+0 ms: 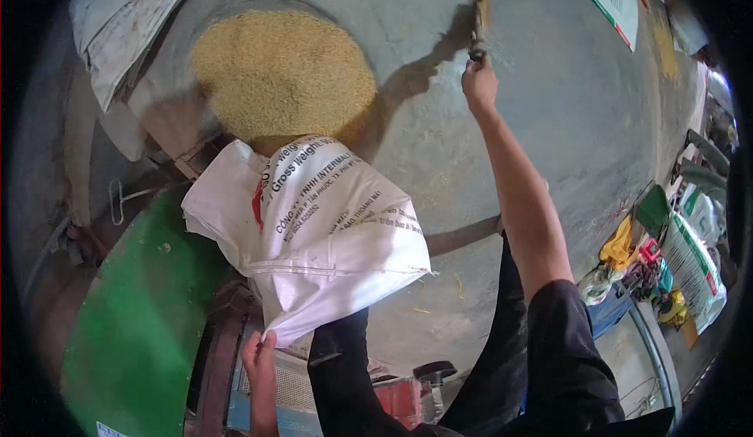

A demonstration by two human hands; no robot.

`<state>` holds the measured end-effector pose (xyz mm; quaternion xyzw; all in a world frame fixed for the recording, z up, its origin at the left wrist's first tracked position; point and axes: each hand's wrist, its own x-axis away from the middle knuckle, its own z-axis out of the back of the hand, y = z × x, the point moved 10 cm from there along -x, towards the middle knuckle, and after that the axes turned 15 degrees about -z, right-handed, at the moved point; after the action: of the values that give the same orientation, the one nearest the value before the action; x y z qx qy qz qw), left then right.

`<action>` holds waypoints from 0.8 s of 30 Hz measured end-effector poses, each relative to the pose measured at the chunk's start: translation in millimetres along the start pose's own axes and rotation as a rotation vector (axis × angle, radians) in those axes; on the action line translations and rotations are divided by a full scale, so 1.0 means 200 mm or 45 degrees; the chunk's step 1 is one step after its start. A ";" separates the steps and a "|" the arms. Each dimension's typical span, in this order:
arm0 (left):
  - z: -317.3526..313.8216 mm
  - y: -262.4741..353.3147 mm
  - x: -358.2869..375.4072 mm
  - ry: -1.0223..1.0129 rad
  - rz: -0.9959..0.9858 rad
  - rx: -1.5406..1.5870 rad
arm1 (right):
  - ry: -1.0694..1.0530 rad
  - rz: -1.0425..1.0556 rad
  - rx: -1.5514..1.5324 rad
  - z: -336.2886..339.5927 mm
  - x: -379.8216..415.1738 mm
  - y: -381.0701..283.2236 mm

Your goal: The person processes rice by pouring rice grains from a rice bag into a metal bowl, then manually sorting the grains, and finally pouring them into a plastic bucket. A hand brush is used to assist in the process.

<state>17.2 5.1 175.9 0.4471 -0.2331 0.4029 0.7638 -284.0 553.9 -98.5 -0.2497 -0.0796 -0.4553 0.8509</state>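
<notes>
My left hand pinches the lower corner of a white woven sack with printed lettering. The sack bulges and lies tilted beside a round opening filled with yellow grain, its upper edge overlapping the near side of the grain. My right hand reaches far forward over the grey floor, its fingers closed around the dark handle of a small brush. The brush's tan end points away from me. Its exact build is hard to make out.
Folded white sacks lie at the upper left. A green panel stands at the left, near a red and grey machine. Bags, a yellow cloth and other clutter sit at the right. Yellow strands lie on the floor.
</notes>
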 end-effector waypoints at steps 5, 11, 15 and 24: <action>0.01 -0.04 -0.06 -0.135 -0.089 0.082 | -0.683 0.507 0.306 -0.28 0.66 -0.23; 0.04 -0.03 -0.05 -0.157 -0.121 0.046 | -0.413 0.246 0.141 -0.03 0.38 -0.58; -0.02 0.06 -0.10 -0.080 -0.163 0.166 | -0.374 0.379 0.321 -0.41 0.12 -0.70; -0.12 0.33 0.01 0.133 -0.396 -0.096 | -0.431 0.452 0.334 -0.40 0.39 -1.29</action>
<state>-36.8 45.4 198.4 0.4273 -0.1361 0.2934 0.8443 -456.5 337.9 -48.5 -0.2200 -0.2340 -0.2366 0.9170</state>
